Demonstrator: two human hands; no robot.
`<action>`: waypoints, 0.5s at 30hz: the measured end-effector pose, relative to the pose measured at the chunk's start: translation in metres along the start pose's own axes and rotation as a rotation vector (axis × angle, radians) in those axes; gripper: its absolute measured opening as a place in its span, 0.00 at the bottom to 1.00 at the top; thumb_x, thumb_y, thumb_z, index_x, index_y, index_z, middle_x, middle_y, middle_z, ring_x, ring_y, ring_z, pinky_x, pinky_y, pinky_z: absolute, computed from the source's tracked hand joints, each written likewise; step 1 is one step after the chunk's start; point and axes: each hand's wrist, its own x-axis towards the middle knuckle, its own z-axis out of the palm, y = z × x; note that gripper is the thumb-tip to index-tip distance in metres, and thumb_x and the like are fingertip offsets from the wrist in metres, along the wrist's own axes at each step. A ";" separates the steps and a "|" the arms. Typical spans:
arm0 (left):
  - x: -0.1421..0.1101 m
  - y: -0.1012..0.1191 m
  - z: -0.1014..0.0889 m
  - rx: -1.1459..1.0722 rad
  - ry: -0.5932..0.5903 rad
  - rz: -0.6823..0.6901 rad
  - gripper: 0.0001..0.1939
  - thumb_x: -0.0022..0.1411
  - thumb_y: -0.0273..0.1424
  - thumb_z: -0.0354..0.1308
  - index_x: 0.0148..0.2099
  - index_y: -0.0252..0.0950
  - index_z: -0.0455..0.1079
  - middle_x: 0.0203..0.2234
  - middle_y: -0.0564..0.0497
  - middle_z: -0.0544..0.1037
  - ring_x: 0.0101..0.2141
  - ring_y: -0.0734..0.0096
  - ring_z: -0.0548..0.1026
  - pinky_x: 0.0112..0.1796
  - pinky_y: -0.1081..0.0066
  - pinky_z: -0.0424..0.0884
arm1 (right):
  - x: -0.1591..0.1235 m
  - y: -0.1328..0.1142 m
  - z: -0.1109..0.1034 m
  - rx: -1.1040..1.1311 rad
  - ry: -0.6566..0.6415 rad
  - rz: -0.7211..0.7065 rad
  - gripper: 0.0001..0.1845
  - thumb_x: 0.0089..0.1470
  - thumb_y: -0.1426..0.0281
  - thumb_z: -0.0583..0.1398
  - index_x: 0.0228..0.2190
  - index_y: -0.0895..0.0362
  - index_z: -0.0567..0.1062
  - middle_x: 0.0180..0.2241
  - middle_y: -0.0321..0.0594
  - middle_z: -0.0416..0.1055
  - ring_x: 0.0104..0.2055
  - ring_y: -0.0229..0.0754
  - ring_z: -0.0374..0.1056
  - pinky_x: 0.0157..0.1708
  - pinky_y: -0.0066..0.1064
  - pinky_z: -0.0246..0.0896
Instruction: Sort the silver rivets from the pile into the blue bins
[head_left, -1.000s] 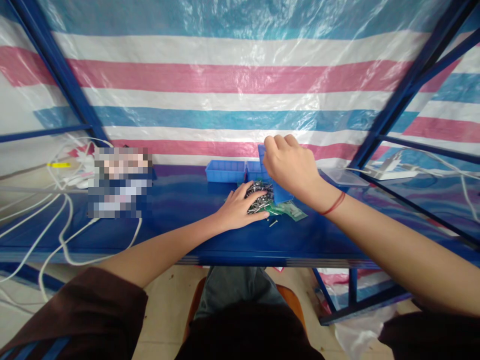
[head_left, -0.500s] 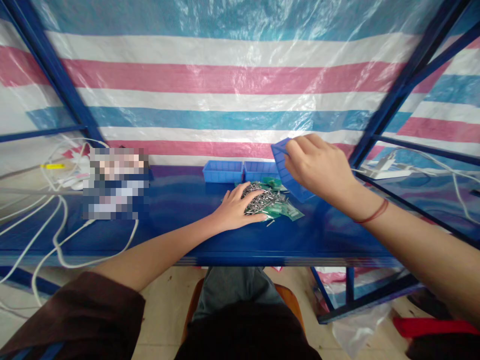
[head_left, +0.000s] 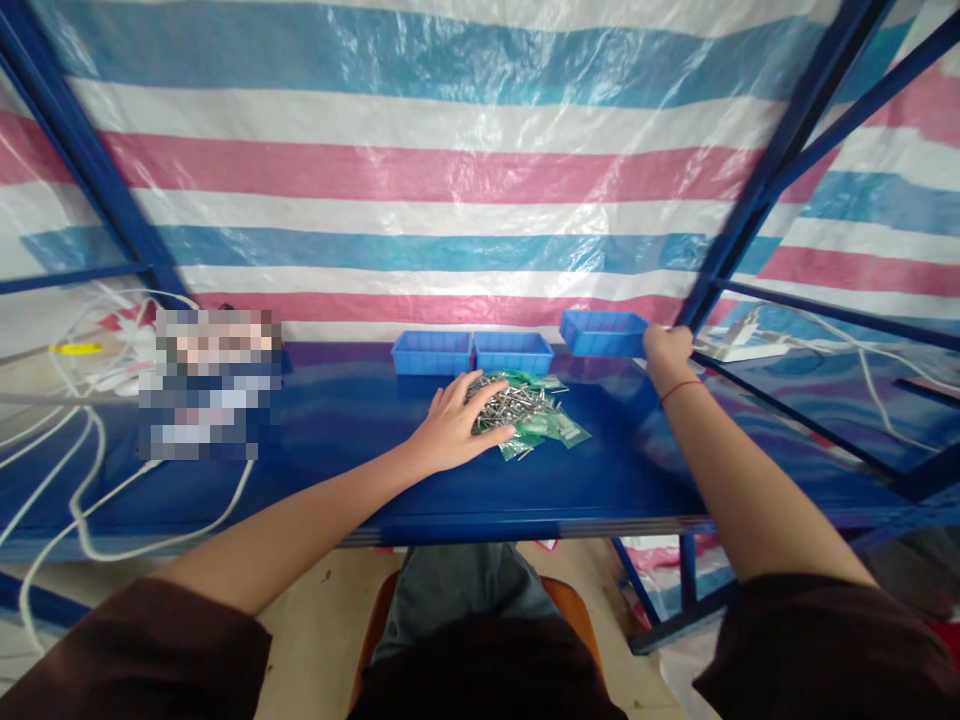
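My left hand [head_left: 454, 425] lies with fingers spread against the left side of a heap of small metal screw-like pieces [head_left: 510, 402]. Green-printed clear plastic bags [head_left: 566, 430] stick out from under and around the heap. Off to the right, my right hand [head_left: 667, 352] grips the right end of a blue plastic bin [head_left: 604, 335], held level a little above the table's back part. Two similar blue bins, a left one [head_left: 433, 354] and a right one [head_left: 514, 353], stand side by side behind the heap.
The blue table [head_left: 337, 480] has its front edge close to my lap. White cables [head_left: 90, 480] loop over its left end, near a pixelated patch. A white power strip [head_left: 746, 338] lies at the right beyond blue frame bars [head_left: 787, 150]. Striped plastic sheeting [head_left: 420, 170] hangs behind.
My right hand has carried the blue bin from tilted above the heap to level at the back right. My left hand stays at the heap. The view has shifted slightly.
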 end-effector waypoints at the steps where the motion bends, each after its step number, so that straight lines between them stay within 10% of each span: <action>1: 0.000 0.000 0.000 0.001 0.004 0.000 0.32 0.62 0.53 0.47 0.65 0.51 0.51 0.64 0.45 0.50 0.64 0.48 0.49 0.59 0.43 0.51 | -0.004 0.008 0.010 -0.017 -0.004 0.101 0.16 0.51 0.74 0.49 0.38 0.69 0.70 0.28 0.57 0.68 0.33 0.53 0.67 0.29 0.39 0.57; 6: 0.001 0.001 -0.001 -0.002 0.019 -0.008 0.31 0.63 0.52 0.46 0.65 0.48 0.52 0.62 0.43 0.53 0.62 0.50 0.53 0.58 0.46 0.53 | -0.017 0.025 0.035 -0.021 -0.034 0.286 0.15 0.50 0.71 0.53 0.38 0.64 0.73 0.30 0.54 0.71 0.36 0.55 0.70 0.34 0.41 0.62; 15: 0.002 0.002 -0.003 -0.008 0.070 0.008 0.29 0.64 0.48 0.48 0.63 0.45 0.54 0.57 0.44 0.62 0.58 0.56 0.59 0.57 0.52 0.57 | -0.015 0.031 0.044 0.022 -0.113 0.197 0.13 0.51 0.67 0.55 0.34 0.61 0.75 0.32 0.52 0.73 0.41 0.55 0.70 0.43 0.42 0.63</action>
